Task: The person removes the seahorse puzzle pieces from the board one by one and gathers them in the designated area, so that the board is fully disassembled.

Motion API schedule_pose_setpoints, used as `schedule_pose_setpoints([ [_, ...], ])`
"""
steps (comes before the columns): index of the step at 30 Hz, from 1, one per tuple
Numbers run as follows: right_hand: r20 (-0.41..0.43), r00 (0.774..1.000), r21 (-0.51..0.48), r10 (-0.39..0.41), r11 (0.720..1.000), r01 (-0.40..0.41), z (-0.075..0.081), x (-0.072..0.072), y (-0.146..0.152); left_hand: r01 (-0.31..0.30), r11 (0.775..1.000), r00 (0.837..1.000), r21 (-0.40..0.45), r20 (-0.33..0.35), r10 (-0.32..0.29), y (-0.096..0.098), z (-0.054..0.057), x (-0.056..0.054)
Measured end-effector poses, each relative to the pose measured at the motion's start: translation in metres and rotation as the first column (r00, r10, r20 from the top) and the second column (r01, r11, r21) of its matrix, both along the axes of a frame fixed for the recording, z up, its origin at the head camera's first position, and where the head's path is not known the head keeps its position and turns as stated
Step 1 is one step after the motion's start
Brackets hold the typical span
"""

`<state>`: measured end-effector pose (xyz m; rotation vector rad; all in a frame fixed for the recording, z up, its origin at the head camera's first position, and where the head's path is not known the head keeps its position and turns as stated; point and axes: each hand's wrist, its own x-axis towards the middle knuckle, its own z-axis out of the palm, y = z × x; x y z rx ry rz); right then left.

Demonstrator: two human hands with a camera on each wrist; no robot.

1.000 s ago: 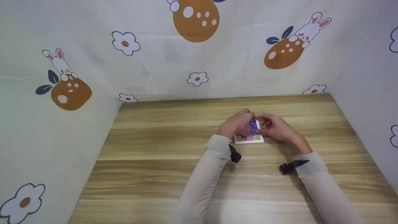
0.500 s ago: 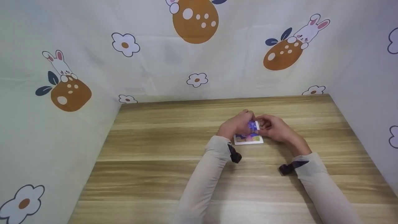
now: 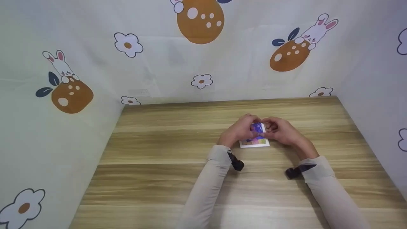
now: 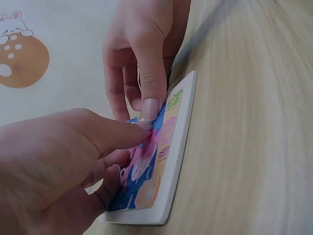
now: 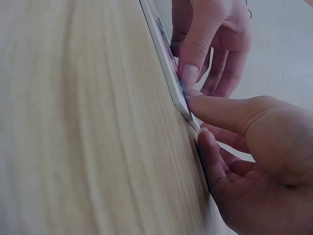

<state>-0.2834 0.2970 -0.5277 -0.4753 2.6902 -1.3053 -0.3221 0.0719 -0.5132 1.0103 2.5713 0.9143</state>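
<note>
A small picture board [image 3: 258, 128] with a white border lies on the wooden table, its print mostly blue, purple and pink. My left hand [image 3: 240, 129] is bent over its left side, thumb on the picture and fingers curled at the far left edge. From the right, my right hand [image 3: 283, 131] pinches the far right corner, thumb on top. In the left wrist view both thumbs meet on the print, above the board's white rim [image 4: 177, 169]. In the right wrist view a right fingertip [image 5: 204, 137] sits at the corner's underside. Fingers hide part of the picture.
The wood-grain table [image 3: 152, 178] extends around the board. Pale curtain-like walls [image 3: 159, 63] printed with rabbits, oranges and flowers rise at the back and both sides. A small dark camera [image 3: 237, 164] is strapped to each wrist.
My left hand and wrist have shifted slightly left and nearer to me, uncovering more of the blue print. My right hand and the board stay almost in place.
</note>
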Motion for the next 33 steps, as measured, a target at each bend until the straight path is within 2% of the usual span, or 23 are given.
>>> schedule_pose_setpoints([
  [6, 0.01, 1.0, -0.006, -0.005, 1.0, 0.005, 0.002, 0.001, -0.001, -0.027, 0.993, 0.999, 0.112, 0.027, 0.024, -0.005, -0.012, 0.004],
  [11, 0.017, 1.0, -0.025, -0.005, 1.0, 0.005, 0.002, 0.0, -0.001, -0.047, 0.978, 0.999, 0.201, 0.014, 0.045, -0.009, -0.023, 0.007],
  [16, 0.017, 1.0, -0.024, -0.006, 1.0, 0.006, 0.0, 0.0, -0.001, -0.043, 0.967, 0.998, 0.249, -0.029, 0.052, -0.011, -0.029, 0.011],
  [21, 0.01, 1.0, -0.014, -0.005, 1.0, 0.006, 0.0, 0.0, -0.001, -0.062, 0.955, 0.994, 0.29, -0.067, 0.085, -0.011, -0.035, 0.012],
  [26, 0.008, 1.0, -0.003, -0.014, 1.0, 0.014, 0.0, 0.0, -0.001, -0.077, 0.944, 0.993, 0.321, -0.058, 0.101, -0.01, -0.038, 0.011],
  [30, 0.01, 1.0, 0.002, -0.015, 1.0, 0.015, 0.001, 0.001, -0.002, -0.101, 0.917, 0.991, 0.386, -0.039, 0.126, -0.01, -0.04, 0.013],
  [33, 0.007, 1.0, 0.015, -0.019, 1.0, 0.019, 0.0, 0.001, -0.001, -0.105, 0.879, 0.987, 0.466, -0.056, 0.148, -0.01, -0.04, 0.016],
])
